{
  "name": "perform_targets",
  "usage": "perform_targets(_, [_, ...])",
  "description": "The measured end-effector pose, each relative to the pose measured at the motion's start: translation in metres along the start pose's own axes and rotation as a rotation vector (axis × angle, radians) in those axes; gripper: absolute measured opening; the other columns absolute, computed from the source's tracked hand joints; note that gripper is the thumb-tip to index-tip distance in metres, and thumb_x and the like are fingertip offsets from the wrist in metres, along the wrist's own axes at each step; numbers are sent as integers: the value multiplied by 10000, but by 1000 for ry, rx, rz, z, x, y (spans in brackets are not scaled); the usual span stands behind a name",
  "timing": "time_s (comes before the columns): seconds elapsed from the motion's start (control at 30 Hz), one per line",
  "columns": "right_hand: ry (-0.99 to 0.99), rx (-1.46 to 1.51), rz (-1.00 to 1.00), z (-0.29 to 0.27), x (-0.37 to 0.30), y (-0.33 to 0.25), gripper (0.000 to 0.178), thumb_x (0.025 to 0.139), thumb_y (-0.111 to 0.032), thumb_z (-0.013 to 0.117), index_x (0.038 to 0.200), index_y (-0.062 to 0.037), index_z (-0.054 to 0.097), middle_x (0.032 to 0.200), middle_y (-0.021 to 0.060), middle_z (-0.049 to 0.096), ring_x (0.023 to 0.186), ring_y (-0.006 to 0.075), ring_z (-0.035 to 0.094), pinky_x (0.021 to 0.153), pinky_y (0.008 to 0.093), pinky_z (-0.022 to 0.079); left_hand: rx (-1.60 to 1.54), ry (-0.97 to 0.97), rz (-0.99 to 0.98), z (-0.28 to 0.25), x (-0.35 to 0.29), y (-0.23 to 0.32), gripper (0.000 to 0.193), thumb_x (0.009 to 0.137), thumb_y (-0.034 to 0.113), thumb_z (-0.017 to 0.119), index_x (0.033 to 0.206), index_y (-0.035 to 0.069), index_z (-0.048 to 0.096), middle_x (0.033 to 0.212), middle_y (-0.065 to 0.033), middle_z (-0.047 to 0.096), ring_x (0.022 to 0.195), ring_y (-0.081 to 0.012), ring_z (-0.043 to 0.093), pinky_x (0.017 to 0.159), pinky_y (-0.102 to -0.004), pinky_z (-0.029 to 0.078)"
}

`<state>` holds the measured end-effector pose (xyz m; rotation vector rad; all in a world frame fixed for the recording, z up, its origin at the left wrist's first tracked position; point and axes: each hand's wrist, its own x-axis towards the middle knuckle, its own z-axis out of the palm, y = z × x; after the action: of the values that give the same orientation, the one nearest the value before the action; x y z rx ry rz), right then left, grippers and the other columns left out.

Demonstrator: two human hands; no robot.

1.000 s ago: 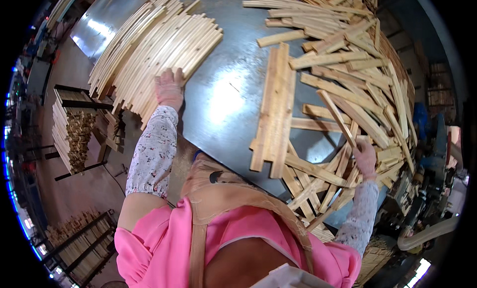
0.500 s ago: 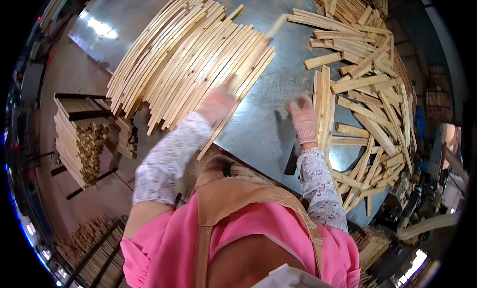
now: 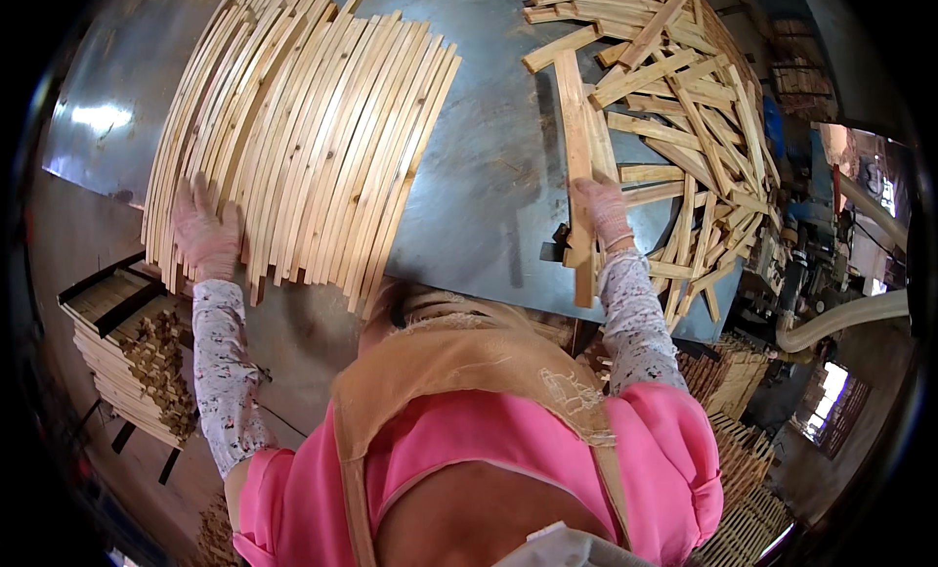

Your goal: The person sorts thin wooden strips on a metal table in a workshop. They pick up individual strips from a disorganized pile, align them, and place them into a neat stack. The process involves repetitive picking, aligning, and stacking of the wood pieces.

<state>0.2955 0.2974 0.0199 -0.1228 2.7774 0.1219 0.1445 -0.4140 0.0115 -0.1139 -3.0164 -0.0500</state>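
A row of long pale wooden strips (image 3: 322, 147) lies side by side on the metal table (image 3: 469, 196), left of the middle. Over the near ends of its leftmost strips rests my left hand (image 3: 207, 237), gloved, with fingers spread and thumb out. On the right, my gloved right hand (image 3: 608, 213) closes its fingers on a wooden strip (image 3: 576, 147), whose near end reaches toward the table's front edge. Another strip (image 3: 599, 142) lies against it on the right. My right palm is turned away from view.
A jumbled heap of wooden strips (image 3: 694, 127) covers the table's right side. A small dark object (image 3: 555, 246) sits by the front edge. Left of the table, a stack of wooden strips (image 3: 142, 362) stands on a rack. A pale hose (image 3: 845, 315) runs at the right.
My left hand has gone from the row's right side to its left near ends. My right hand has come onto a strip, which now lies nearer the front edge. The view has shifted right.
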Motion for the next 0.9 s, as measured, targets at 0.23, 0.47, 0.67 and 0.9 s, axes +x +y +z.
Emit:
perform_targets(0.23, [274,588,322,0,90,-254,356,1089,-322,519,1214,-43,701,1107,272,705,1073,426,704,927,550,567,-310,287,-84,20,-91,48,771,889,267,831,1568,58,531,1596,-275,502,1466,-447,497,1210,-524,431])
perform_targets(0.47, [373,479,51,-38,70,-189,375,914,-395,746,1086,-62,728,1016,197,750,1032,395,714,887,510,572,-683,95,-837,60,-165,20,746,1029,411,732,1590,-23,502,1590,-227,556,1437,-330,546,1221,-380,399])
perform_targets(0.67, [197,-34,566,30,-6,-4,697,907,-311,766,1541,-130,538,1491,237,613,1309,465,605,1099,530,514,-1064,-176,-870,47,-137,16,719,1056,435,687,1586,-19,513,1453,-178,673,1302,-253,637,1132,-341,464])
perform_targets(0.9, [148,407,557,22,22,-37,373,935,-236,658,1247,-34,690,1029,329,728,982,480,736,855,546,597,-1265,-223,-768,44,-151,24,740,1061,371,714,1639,5,432,1490,-163,633,1341,-231,588,1162,-333,426])
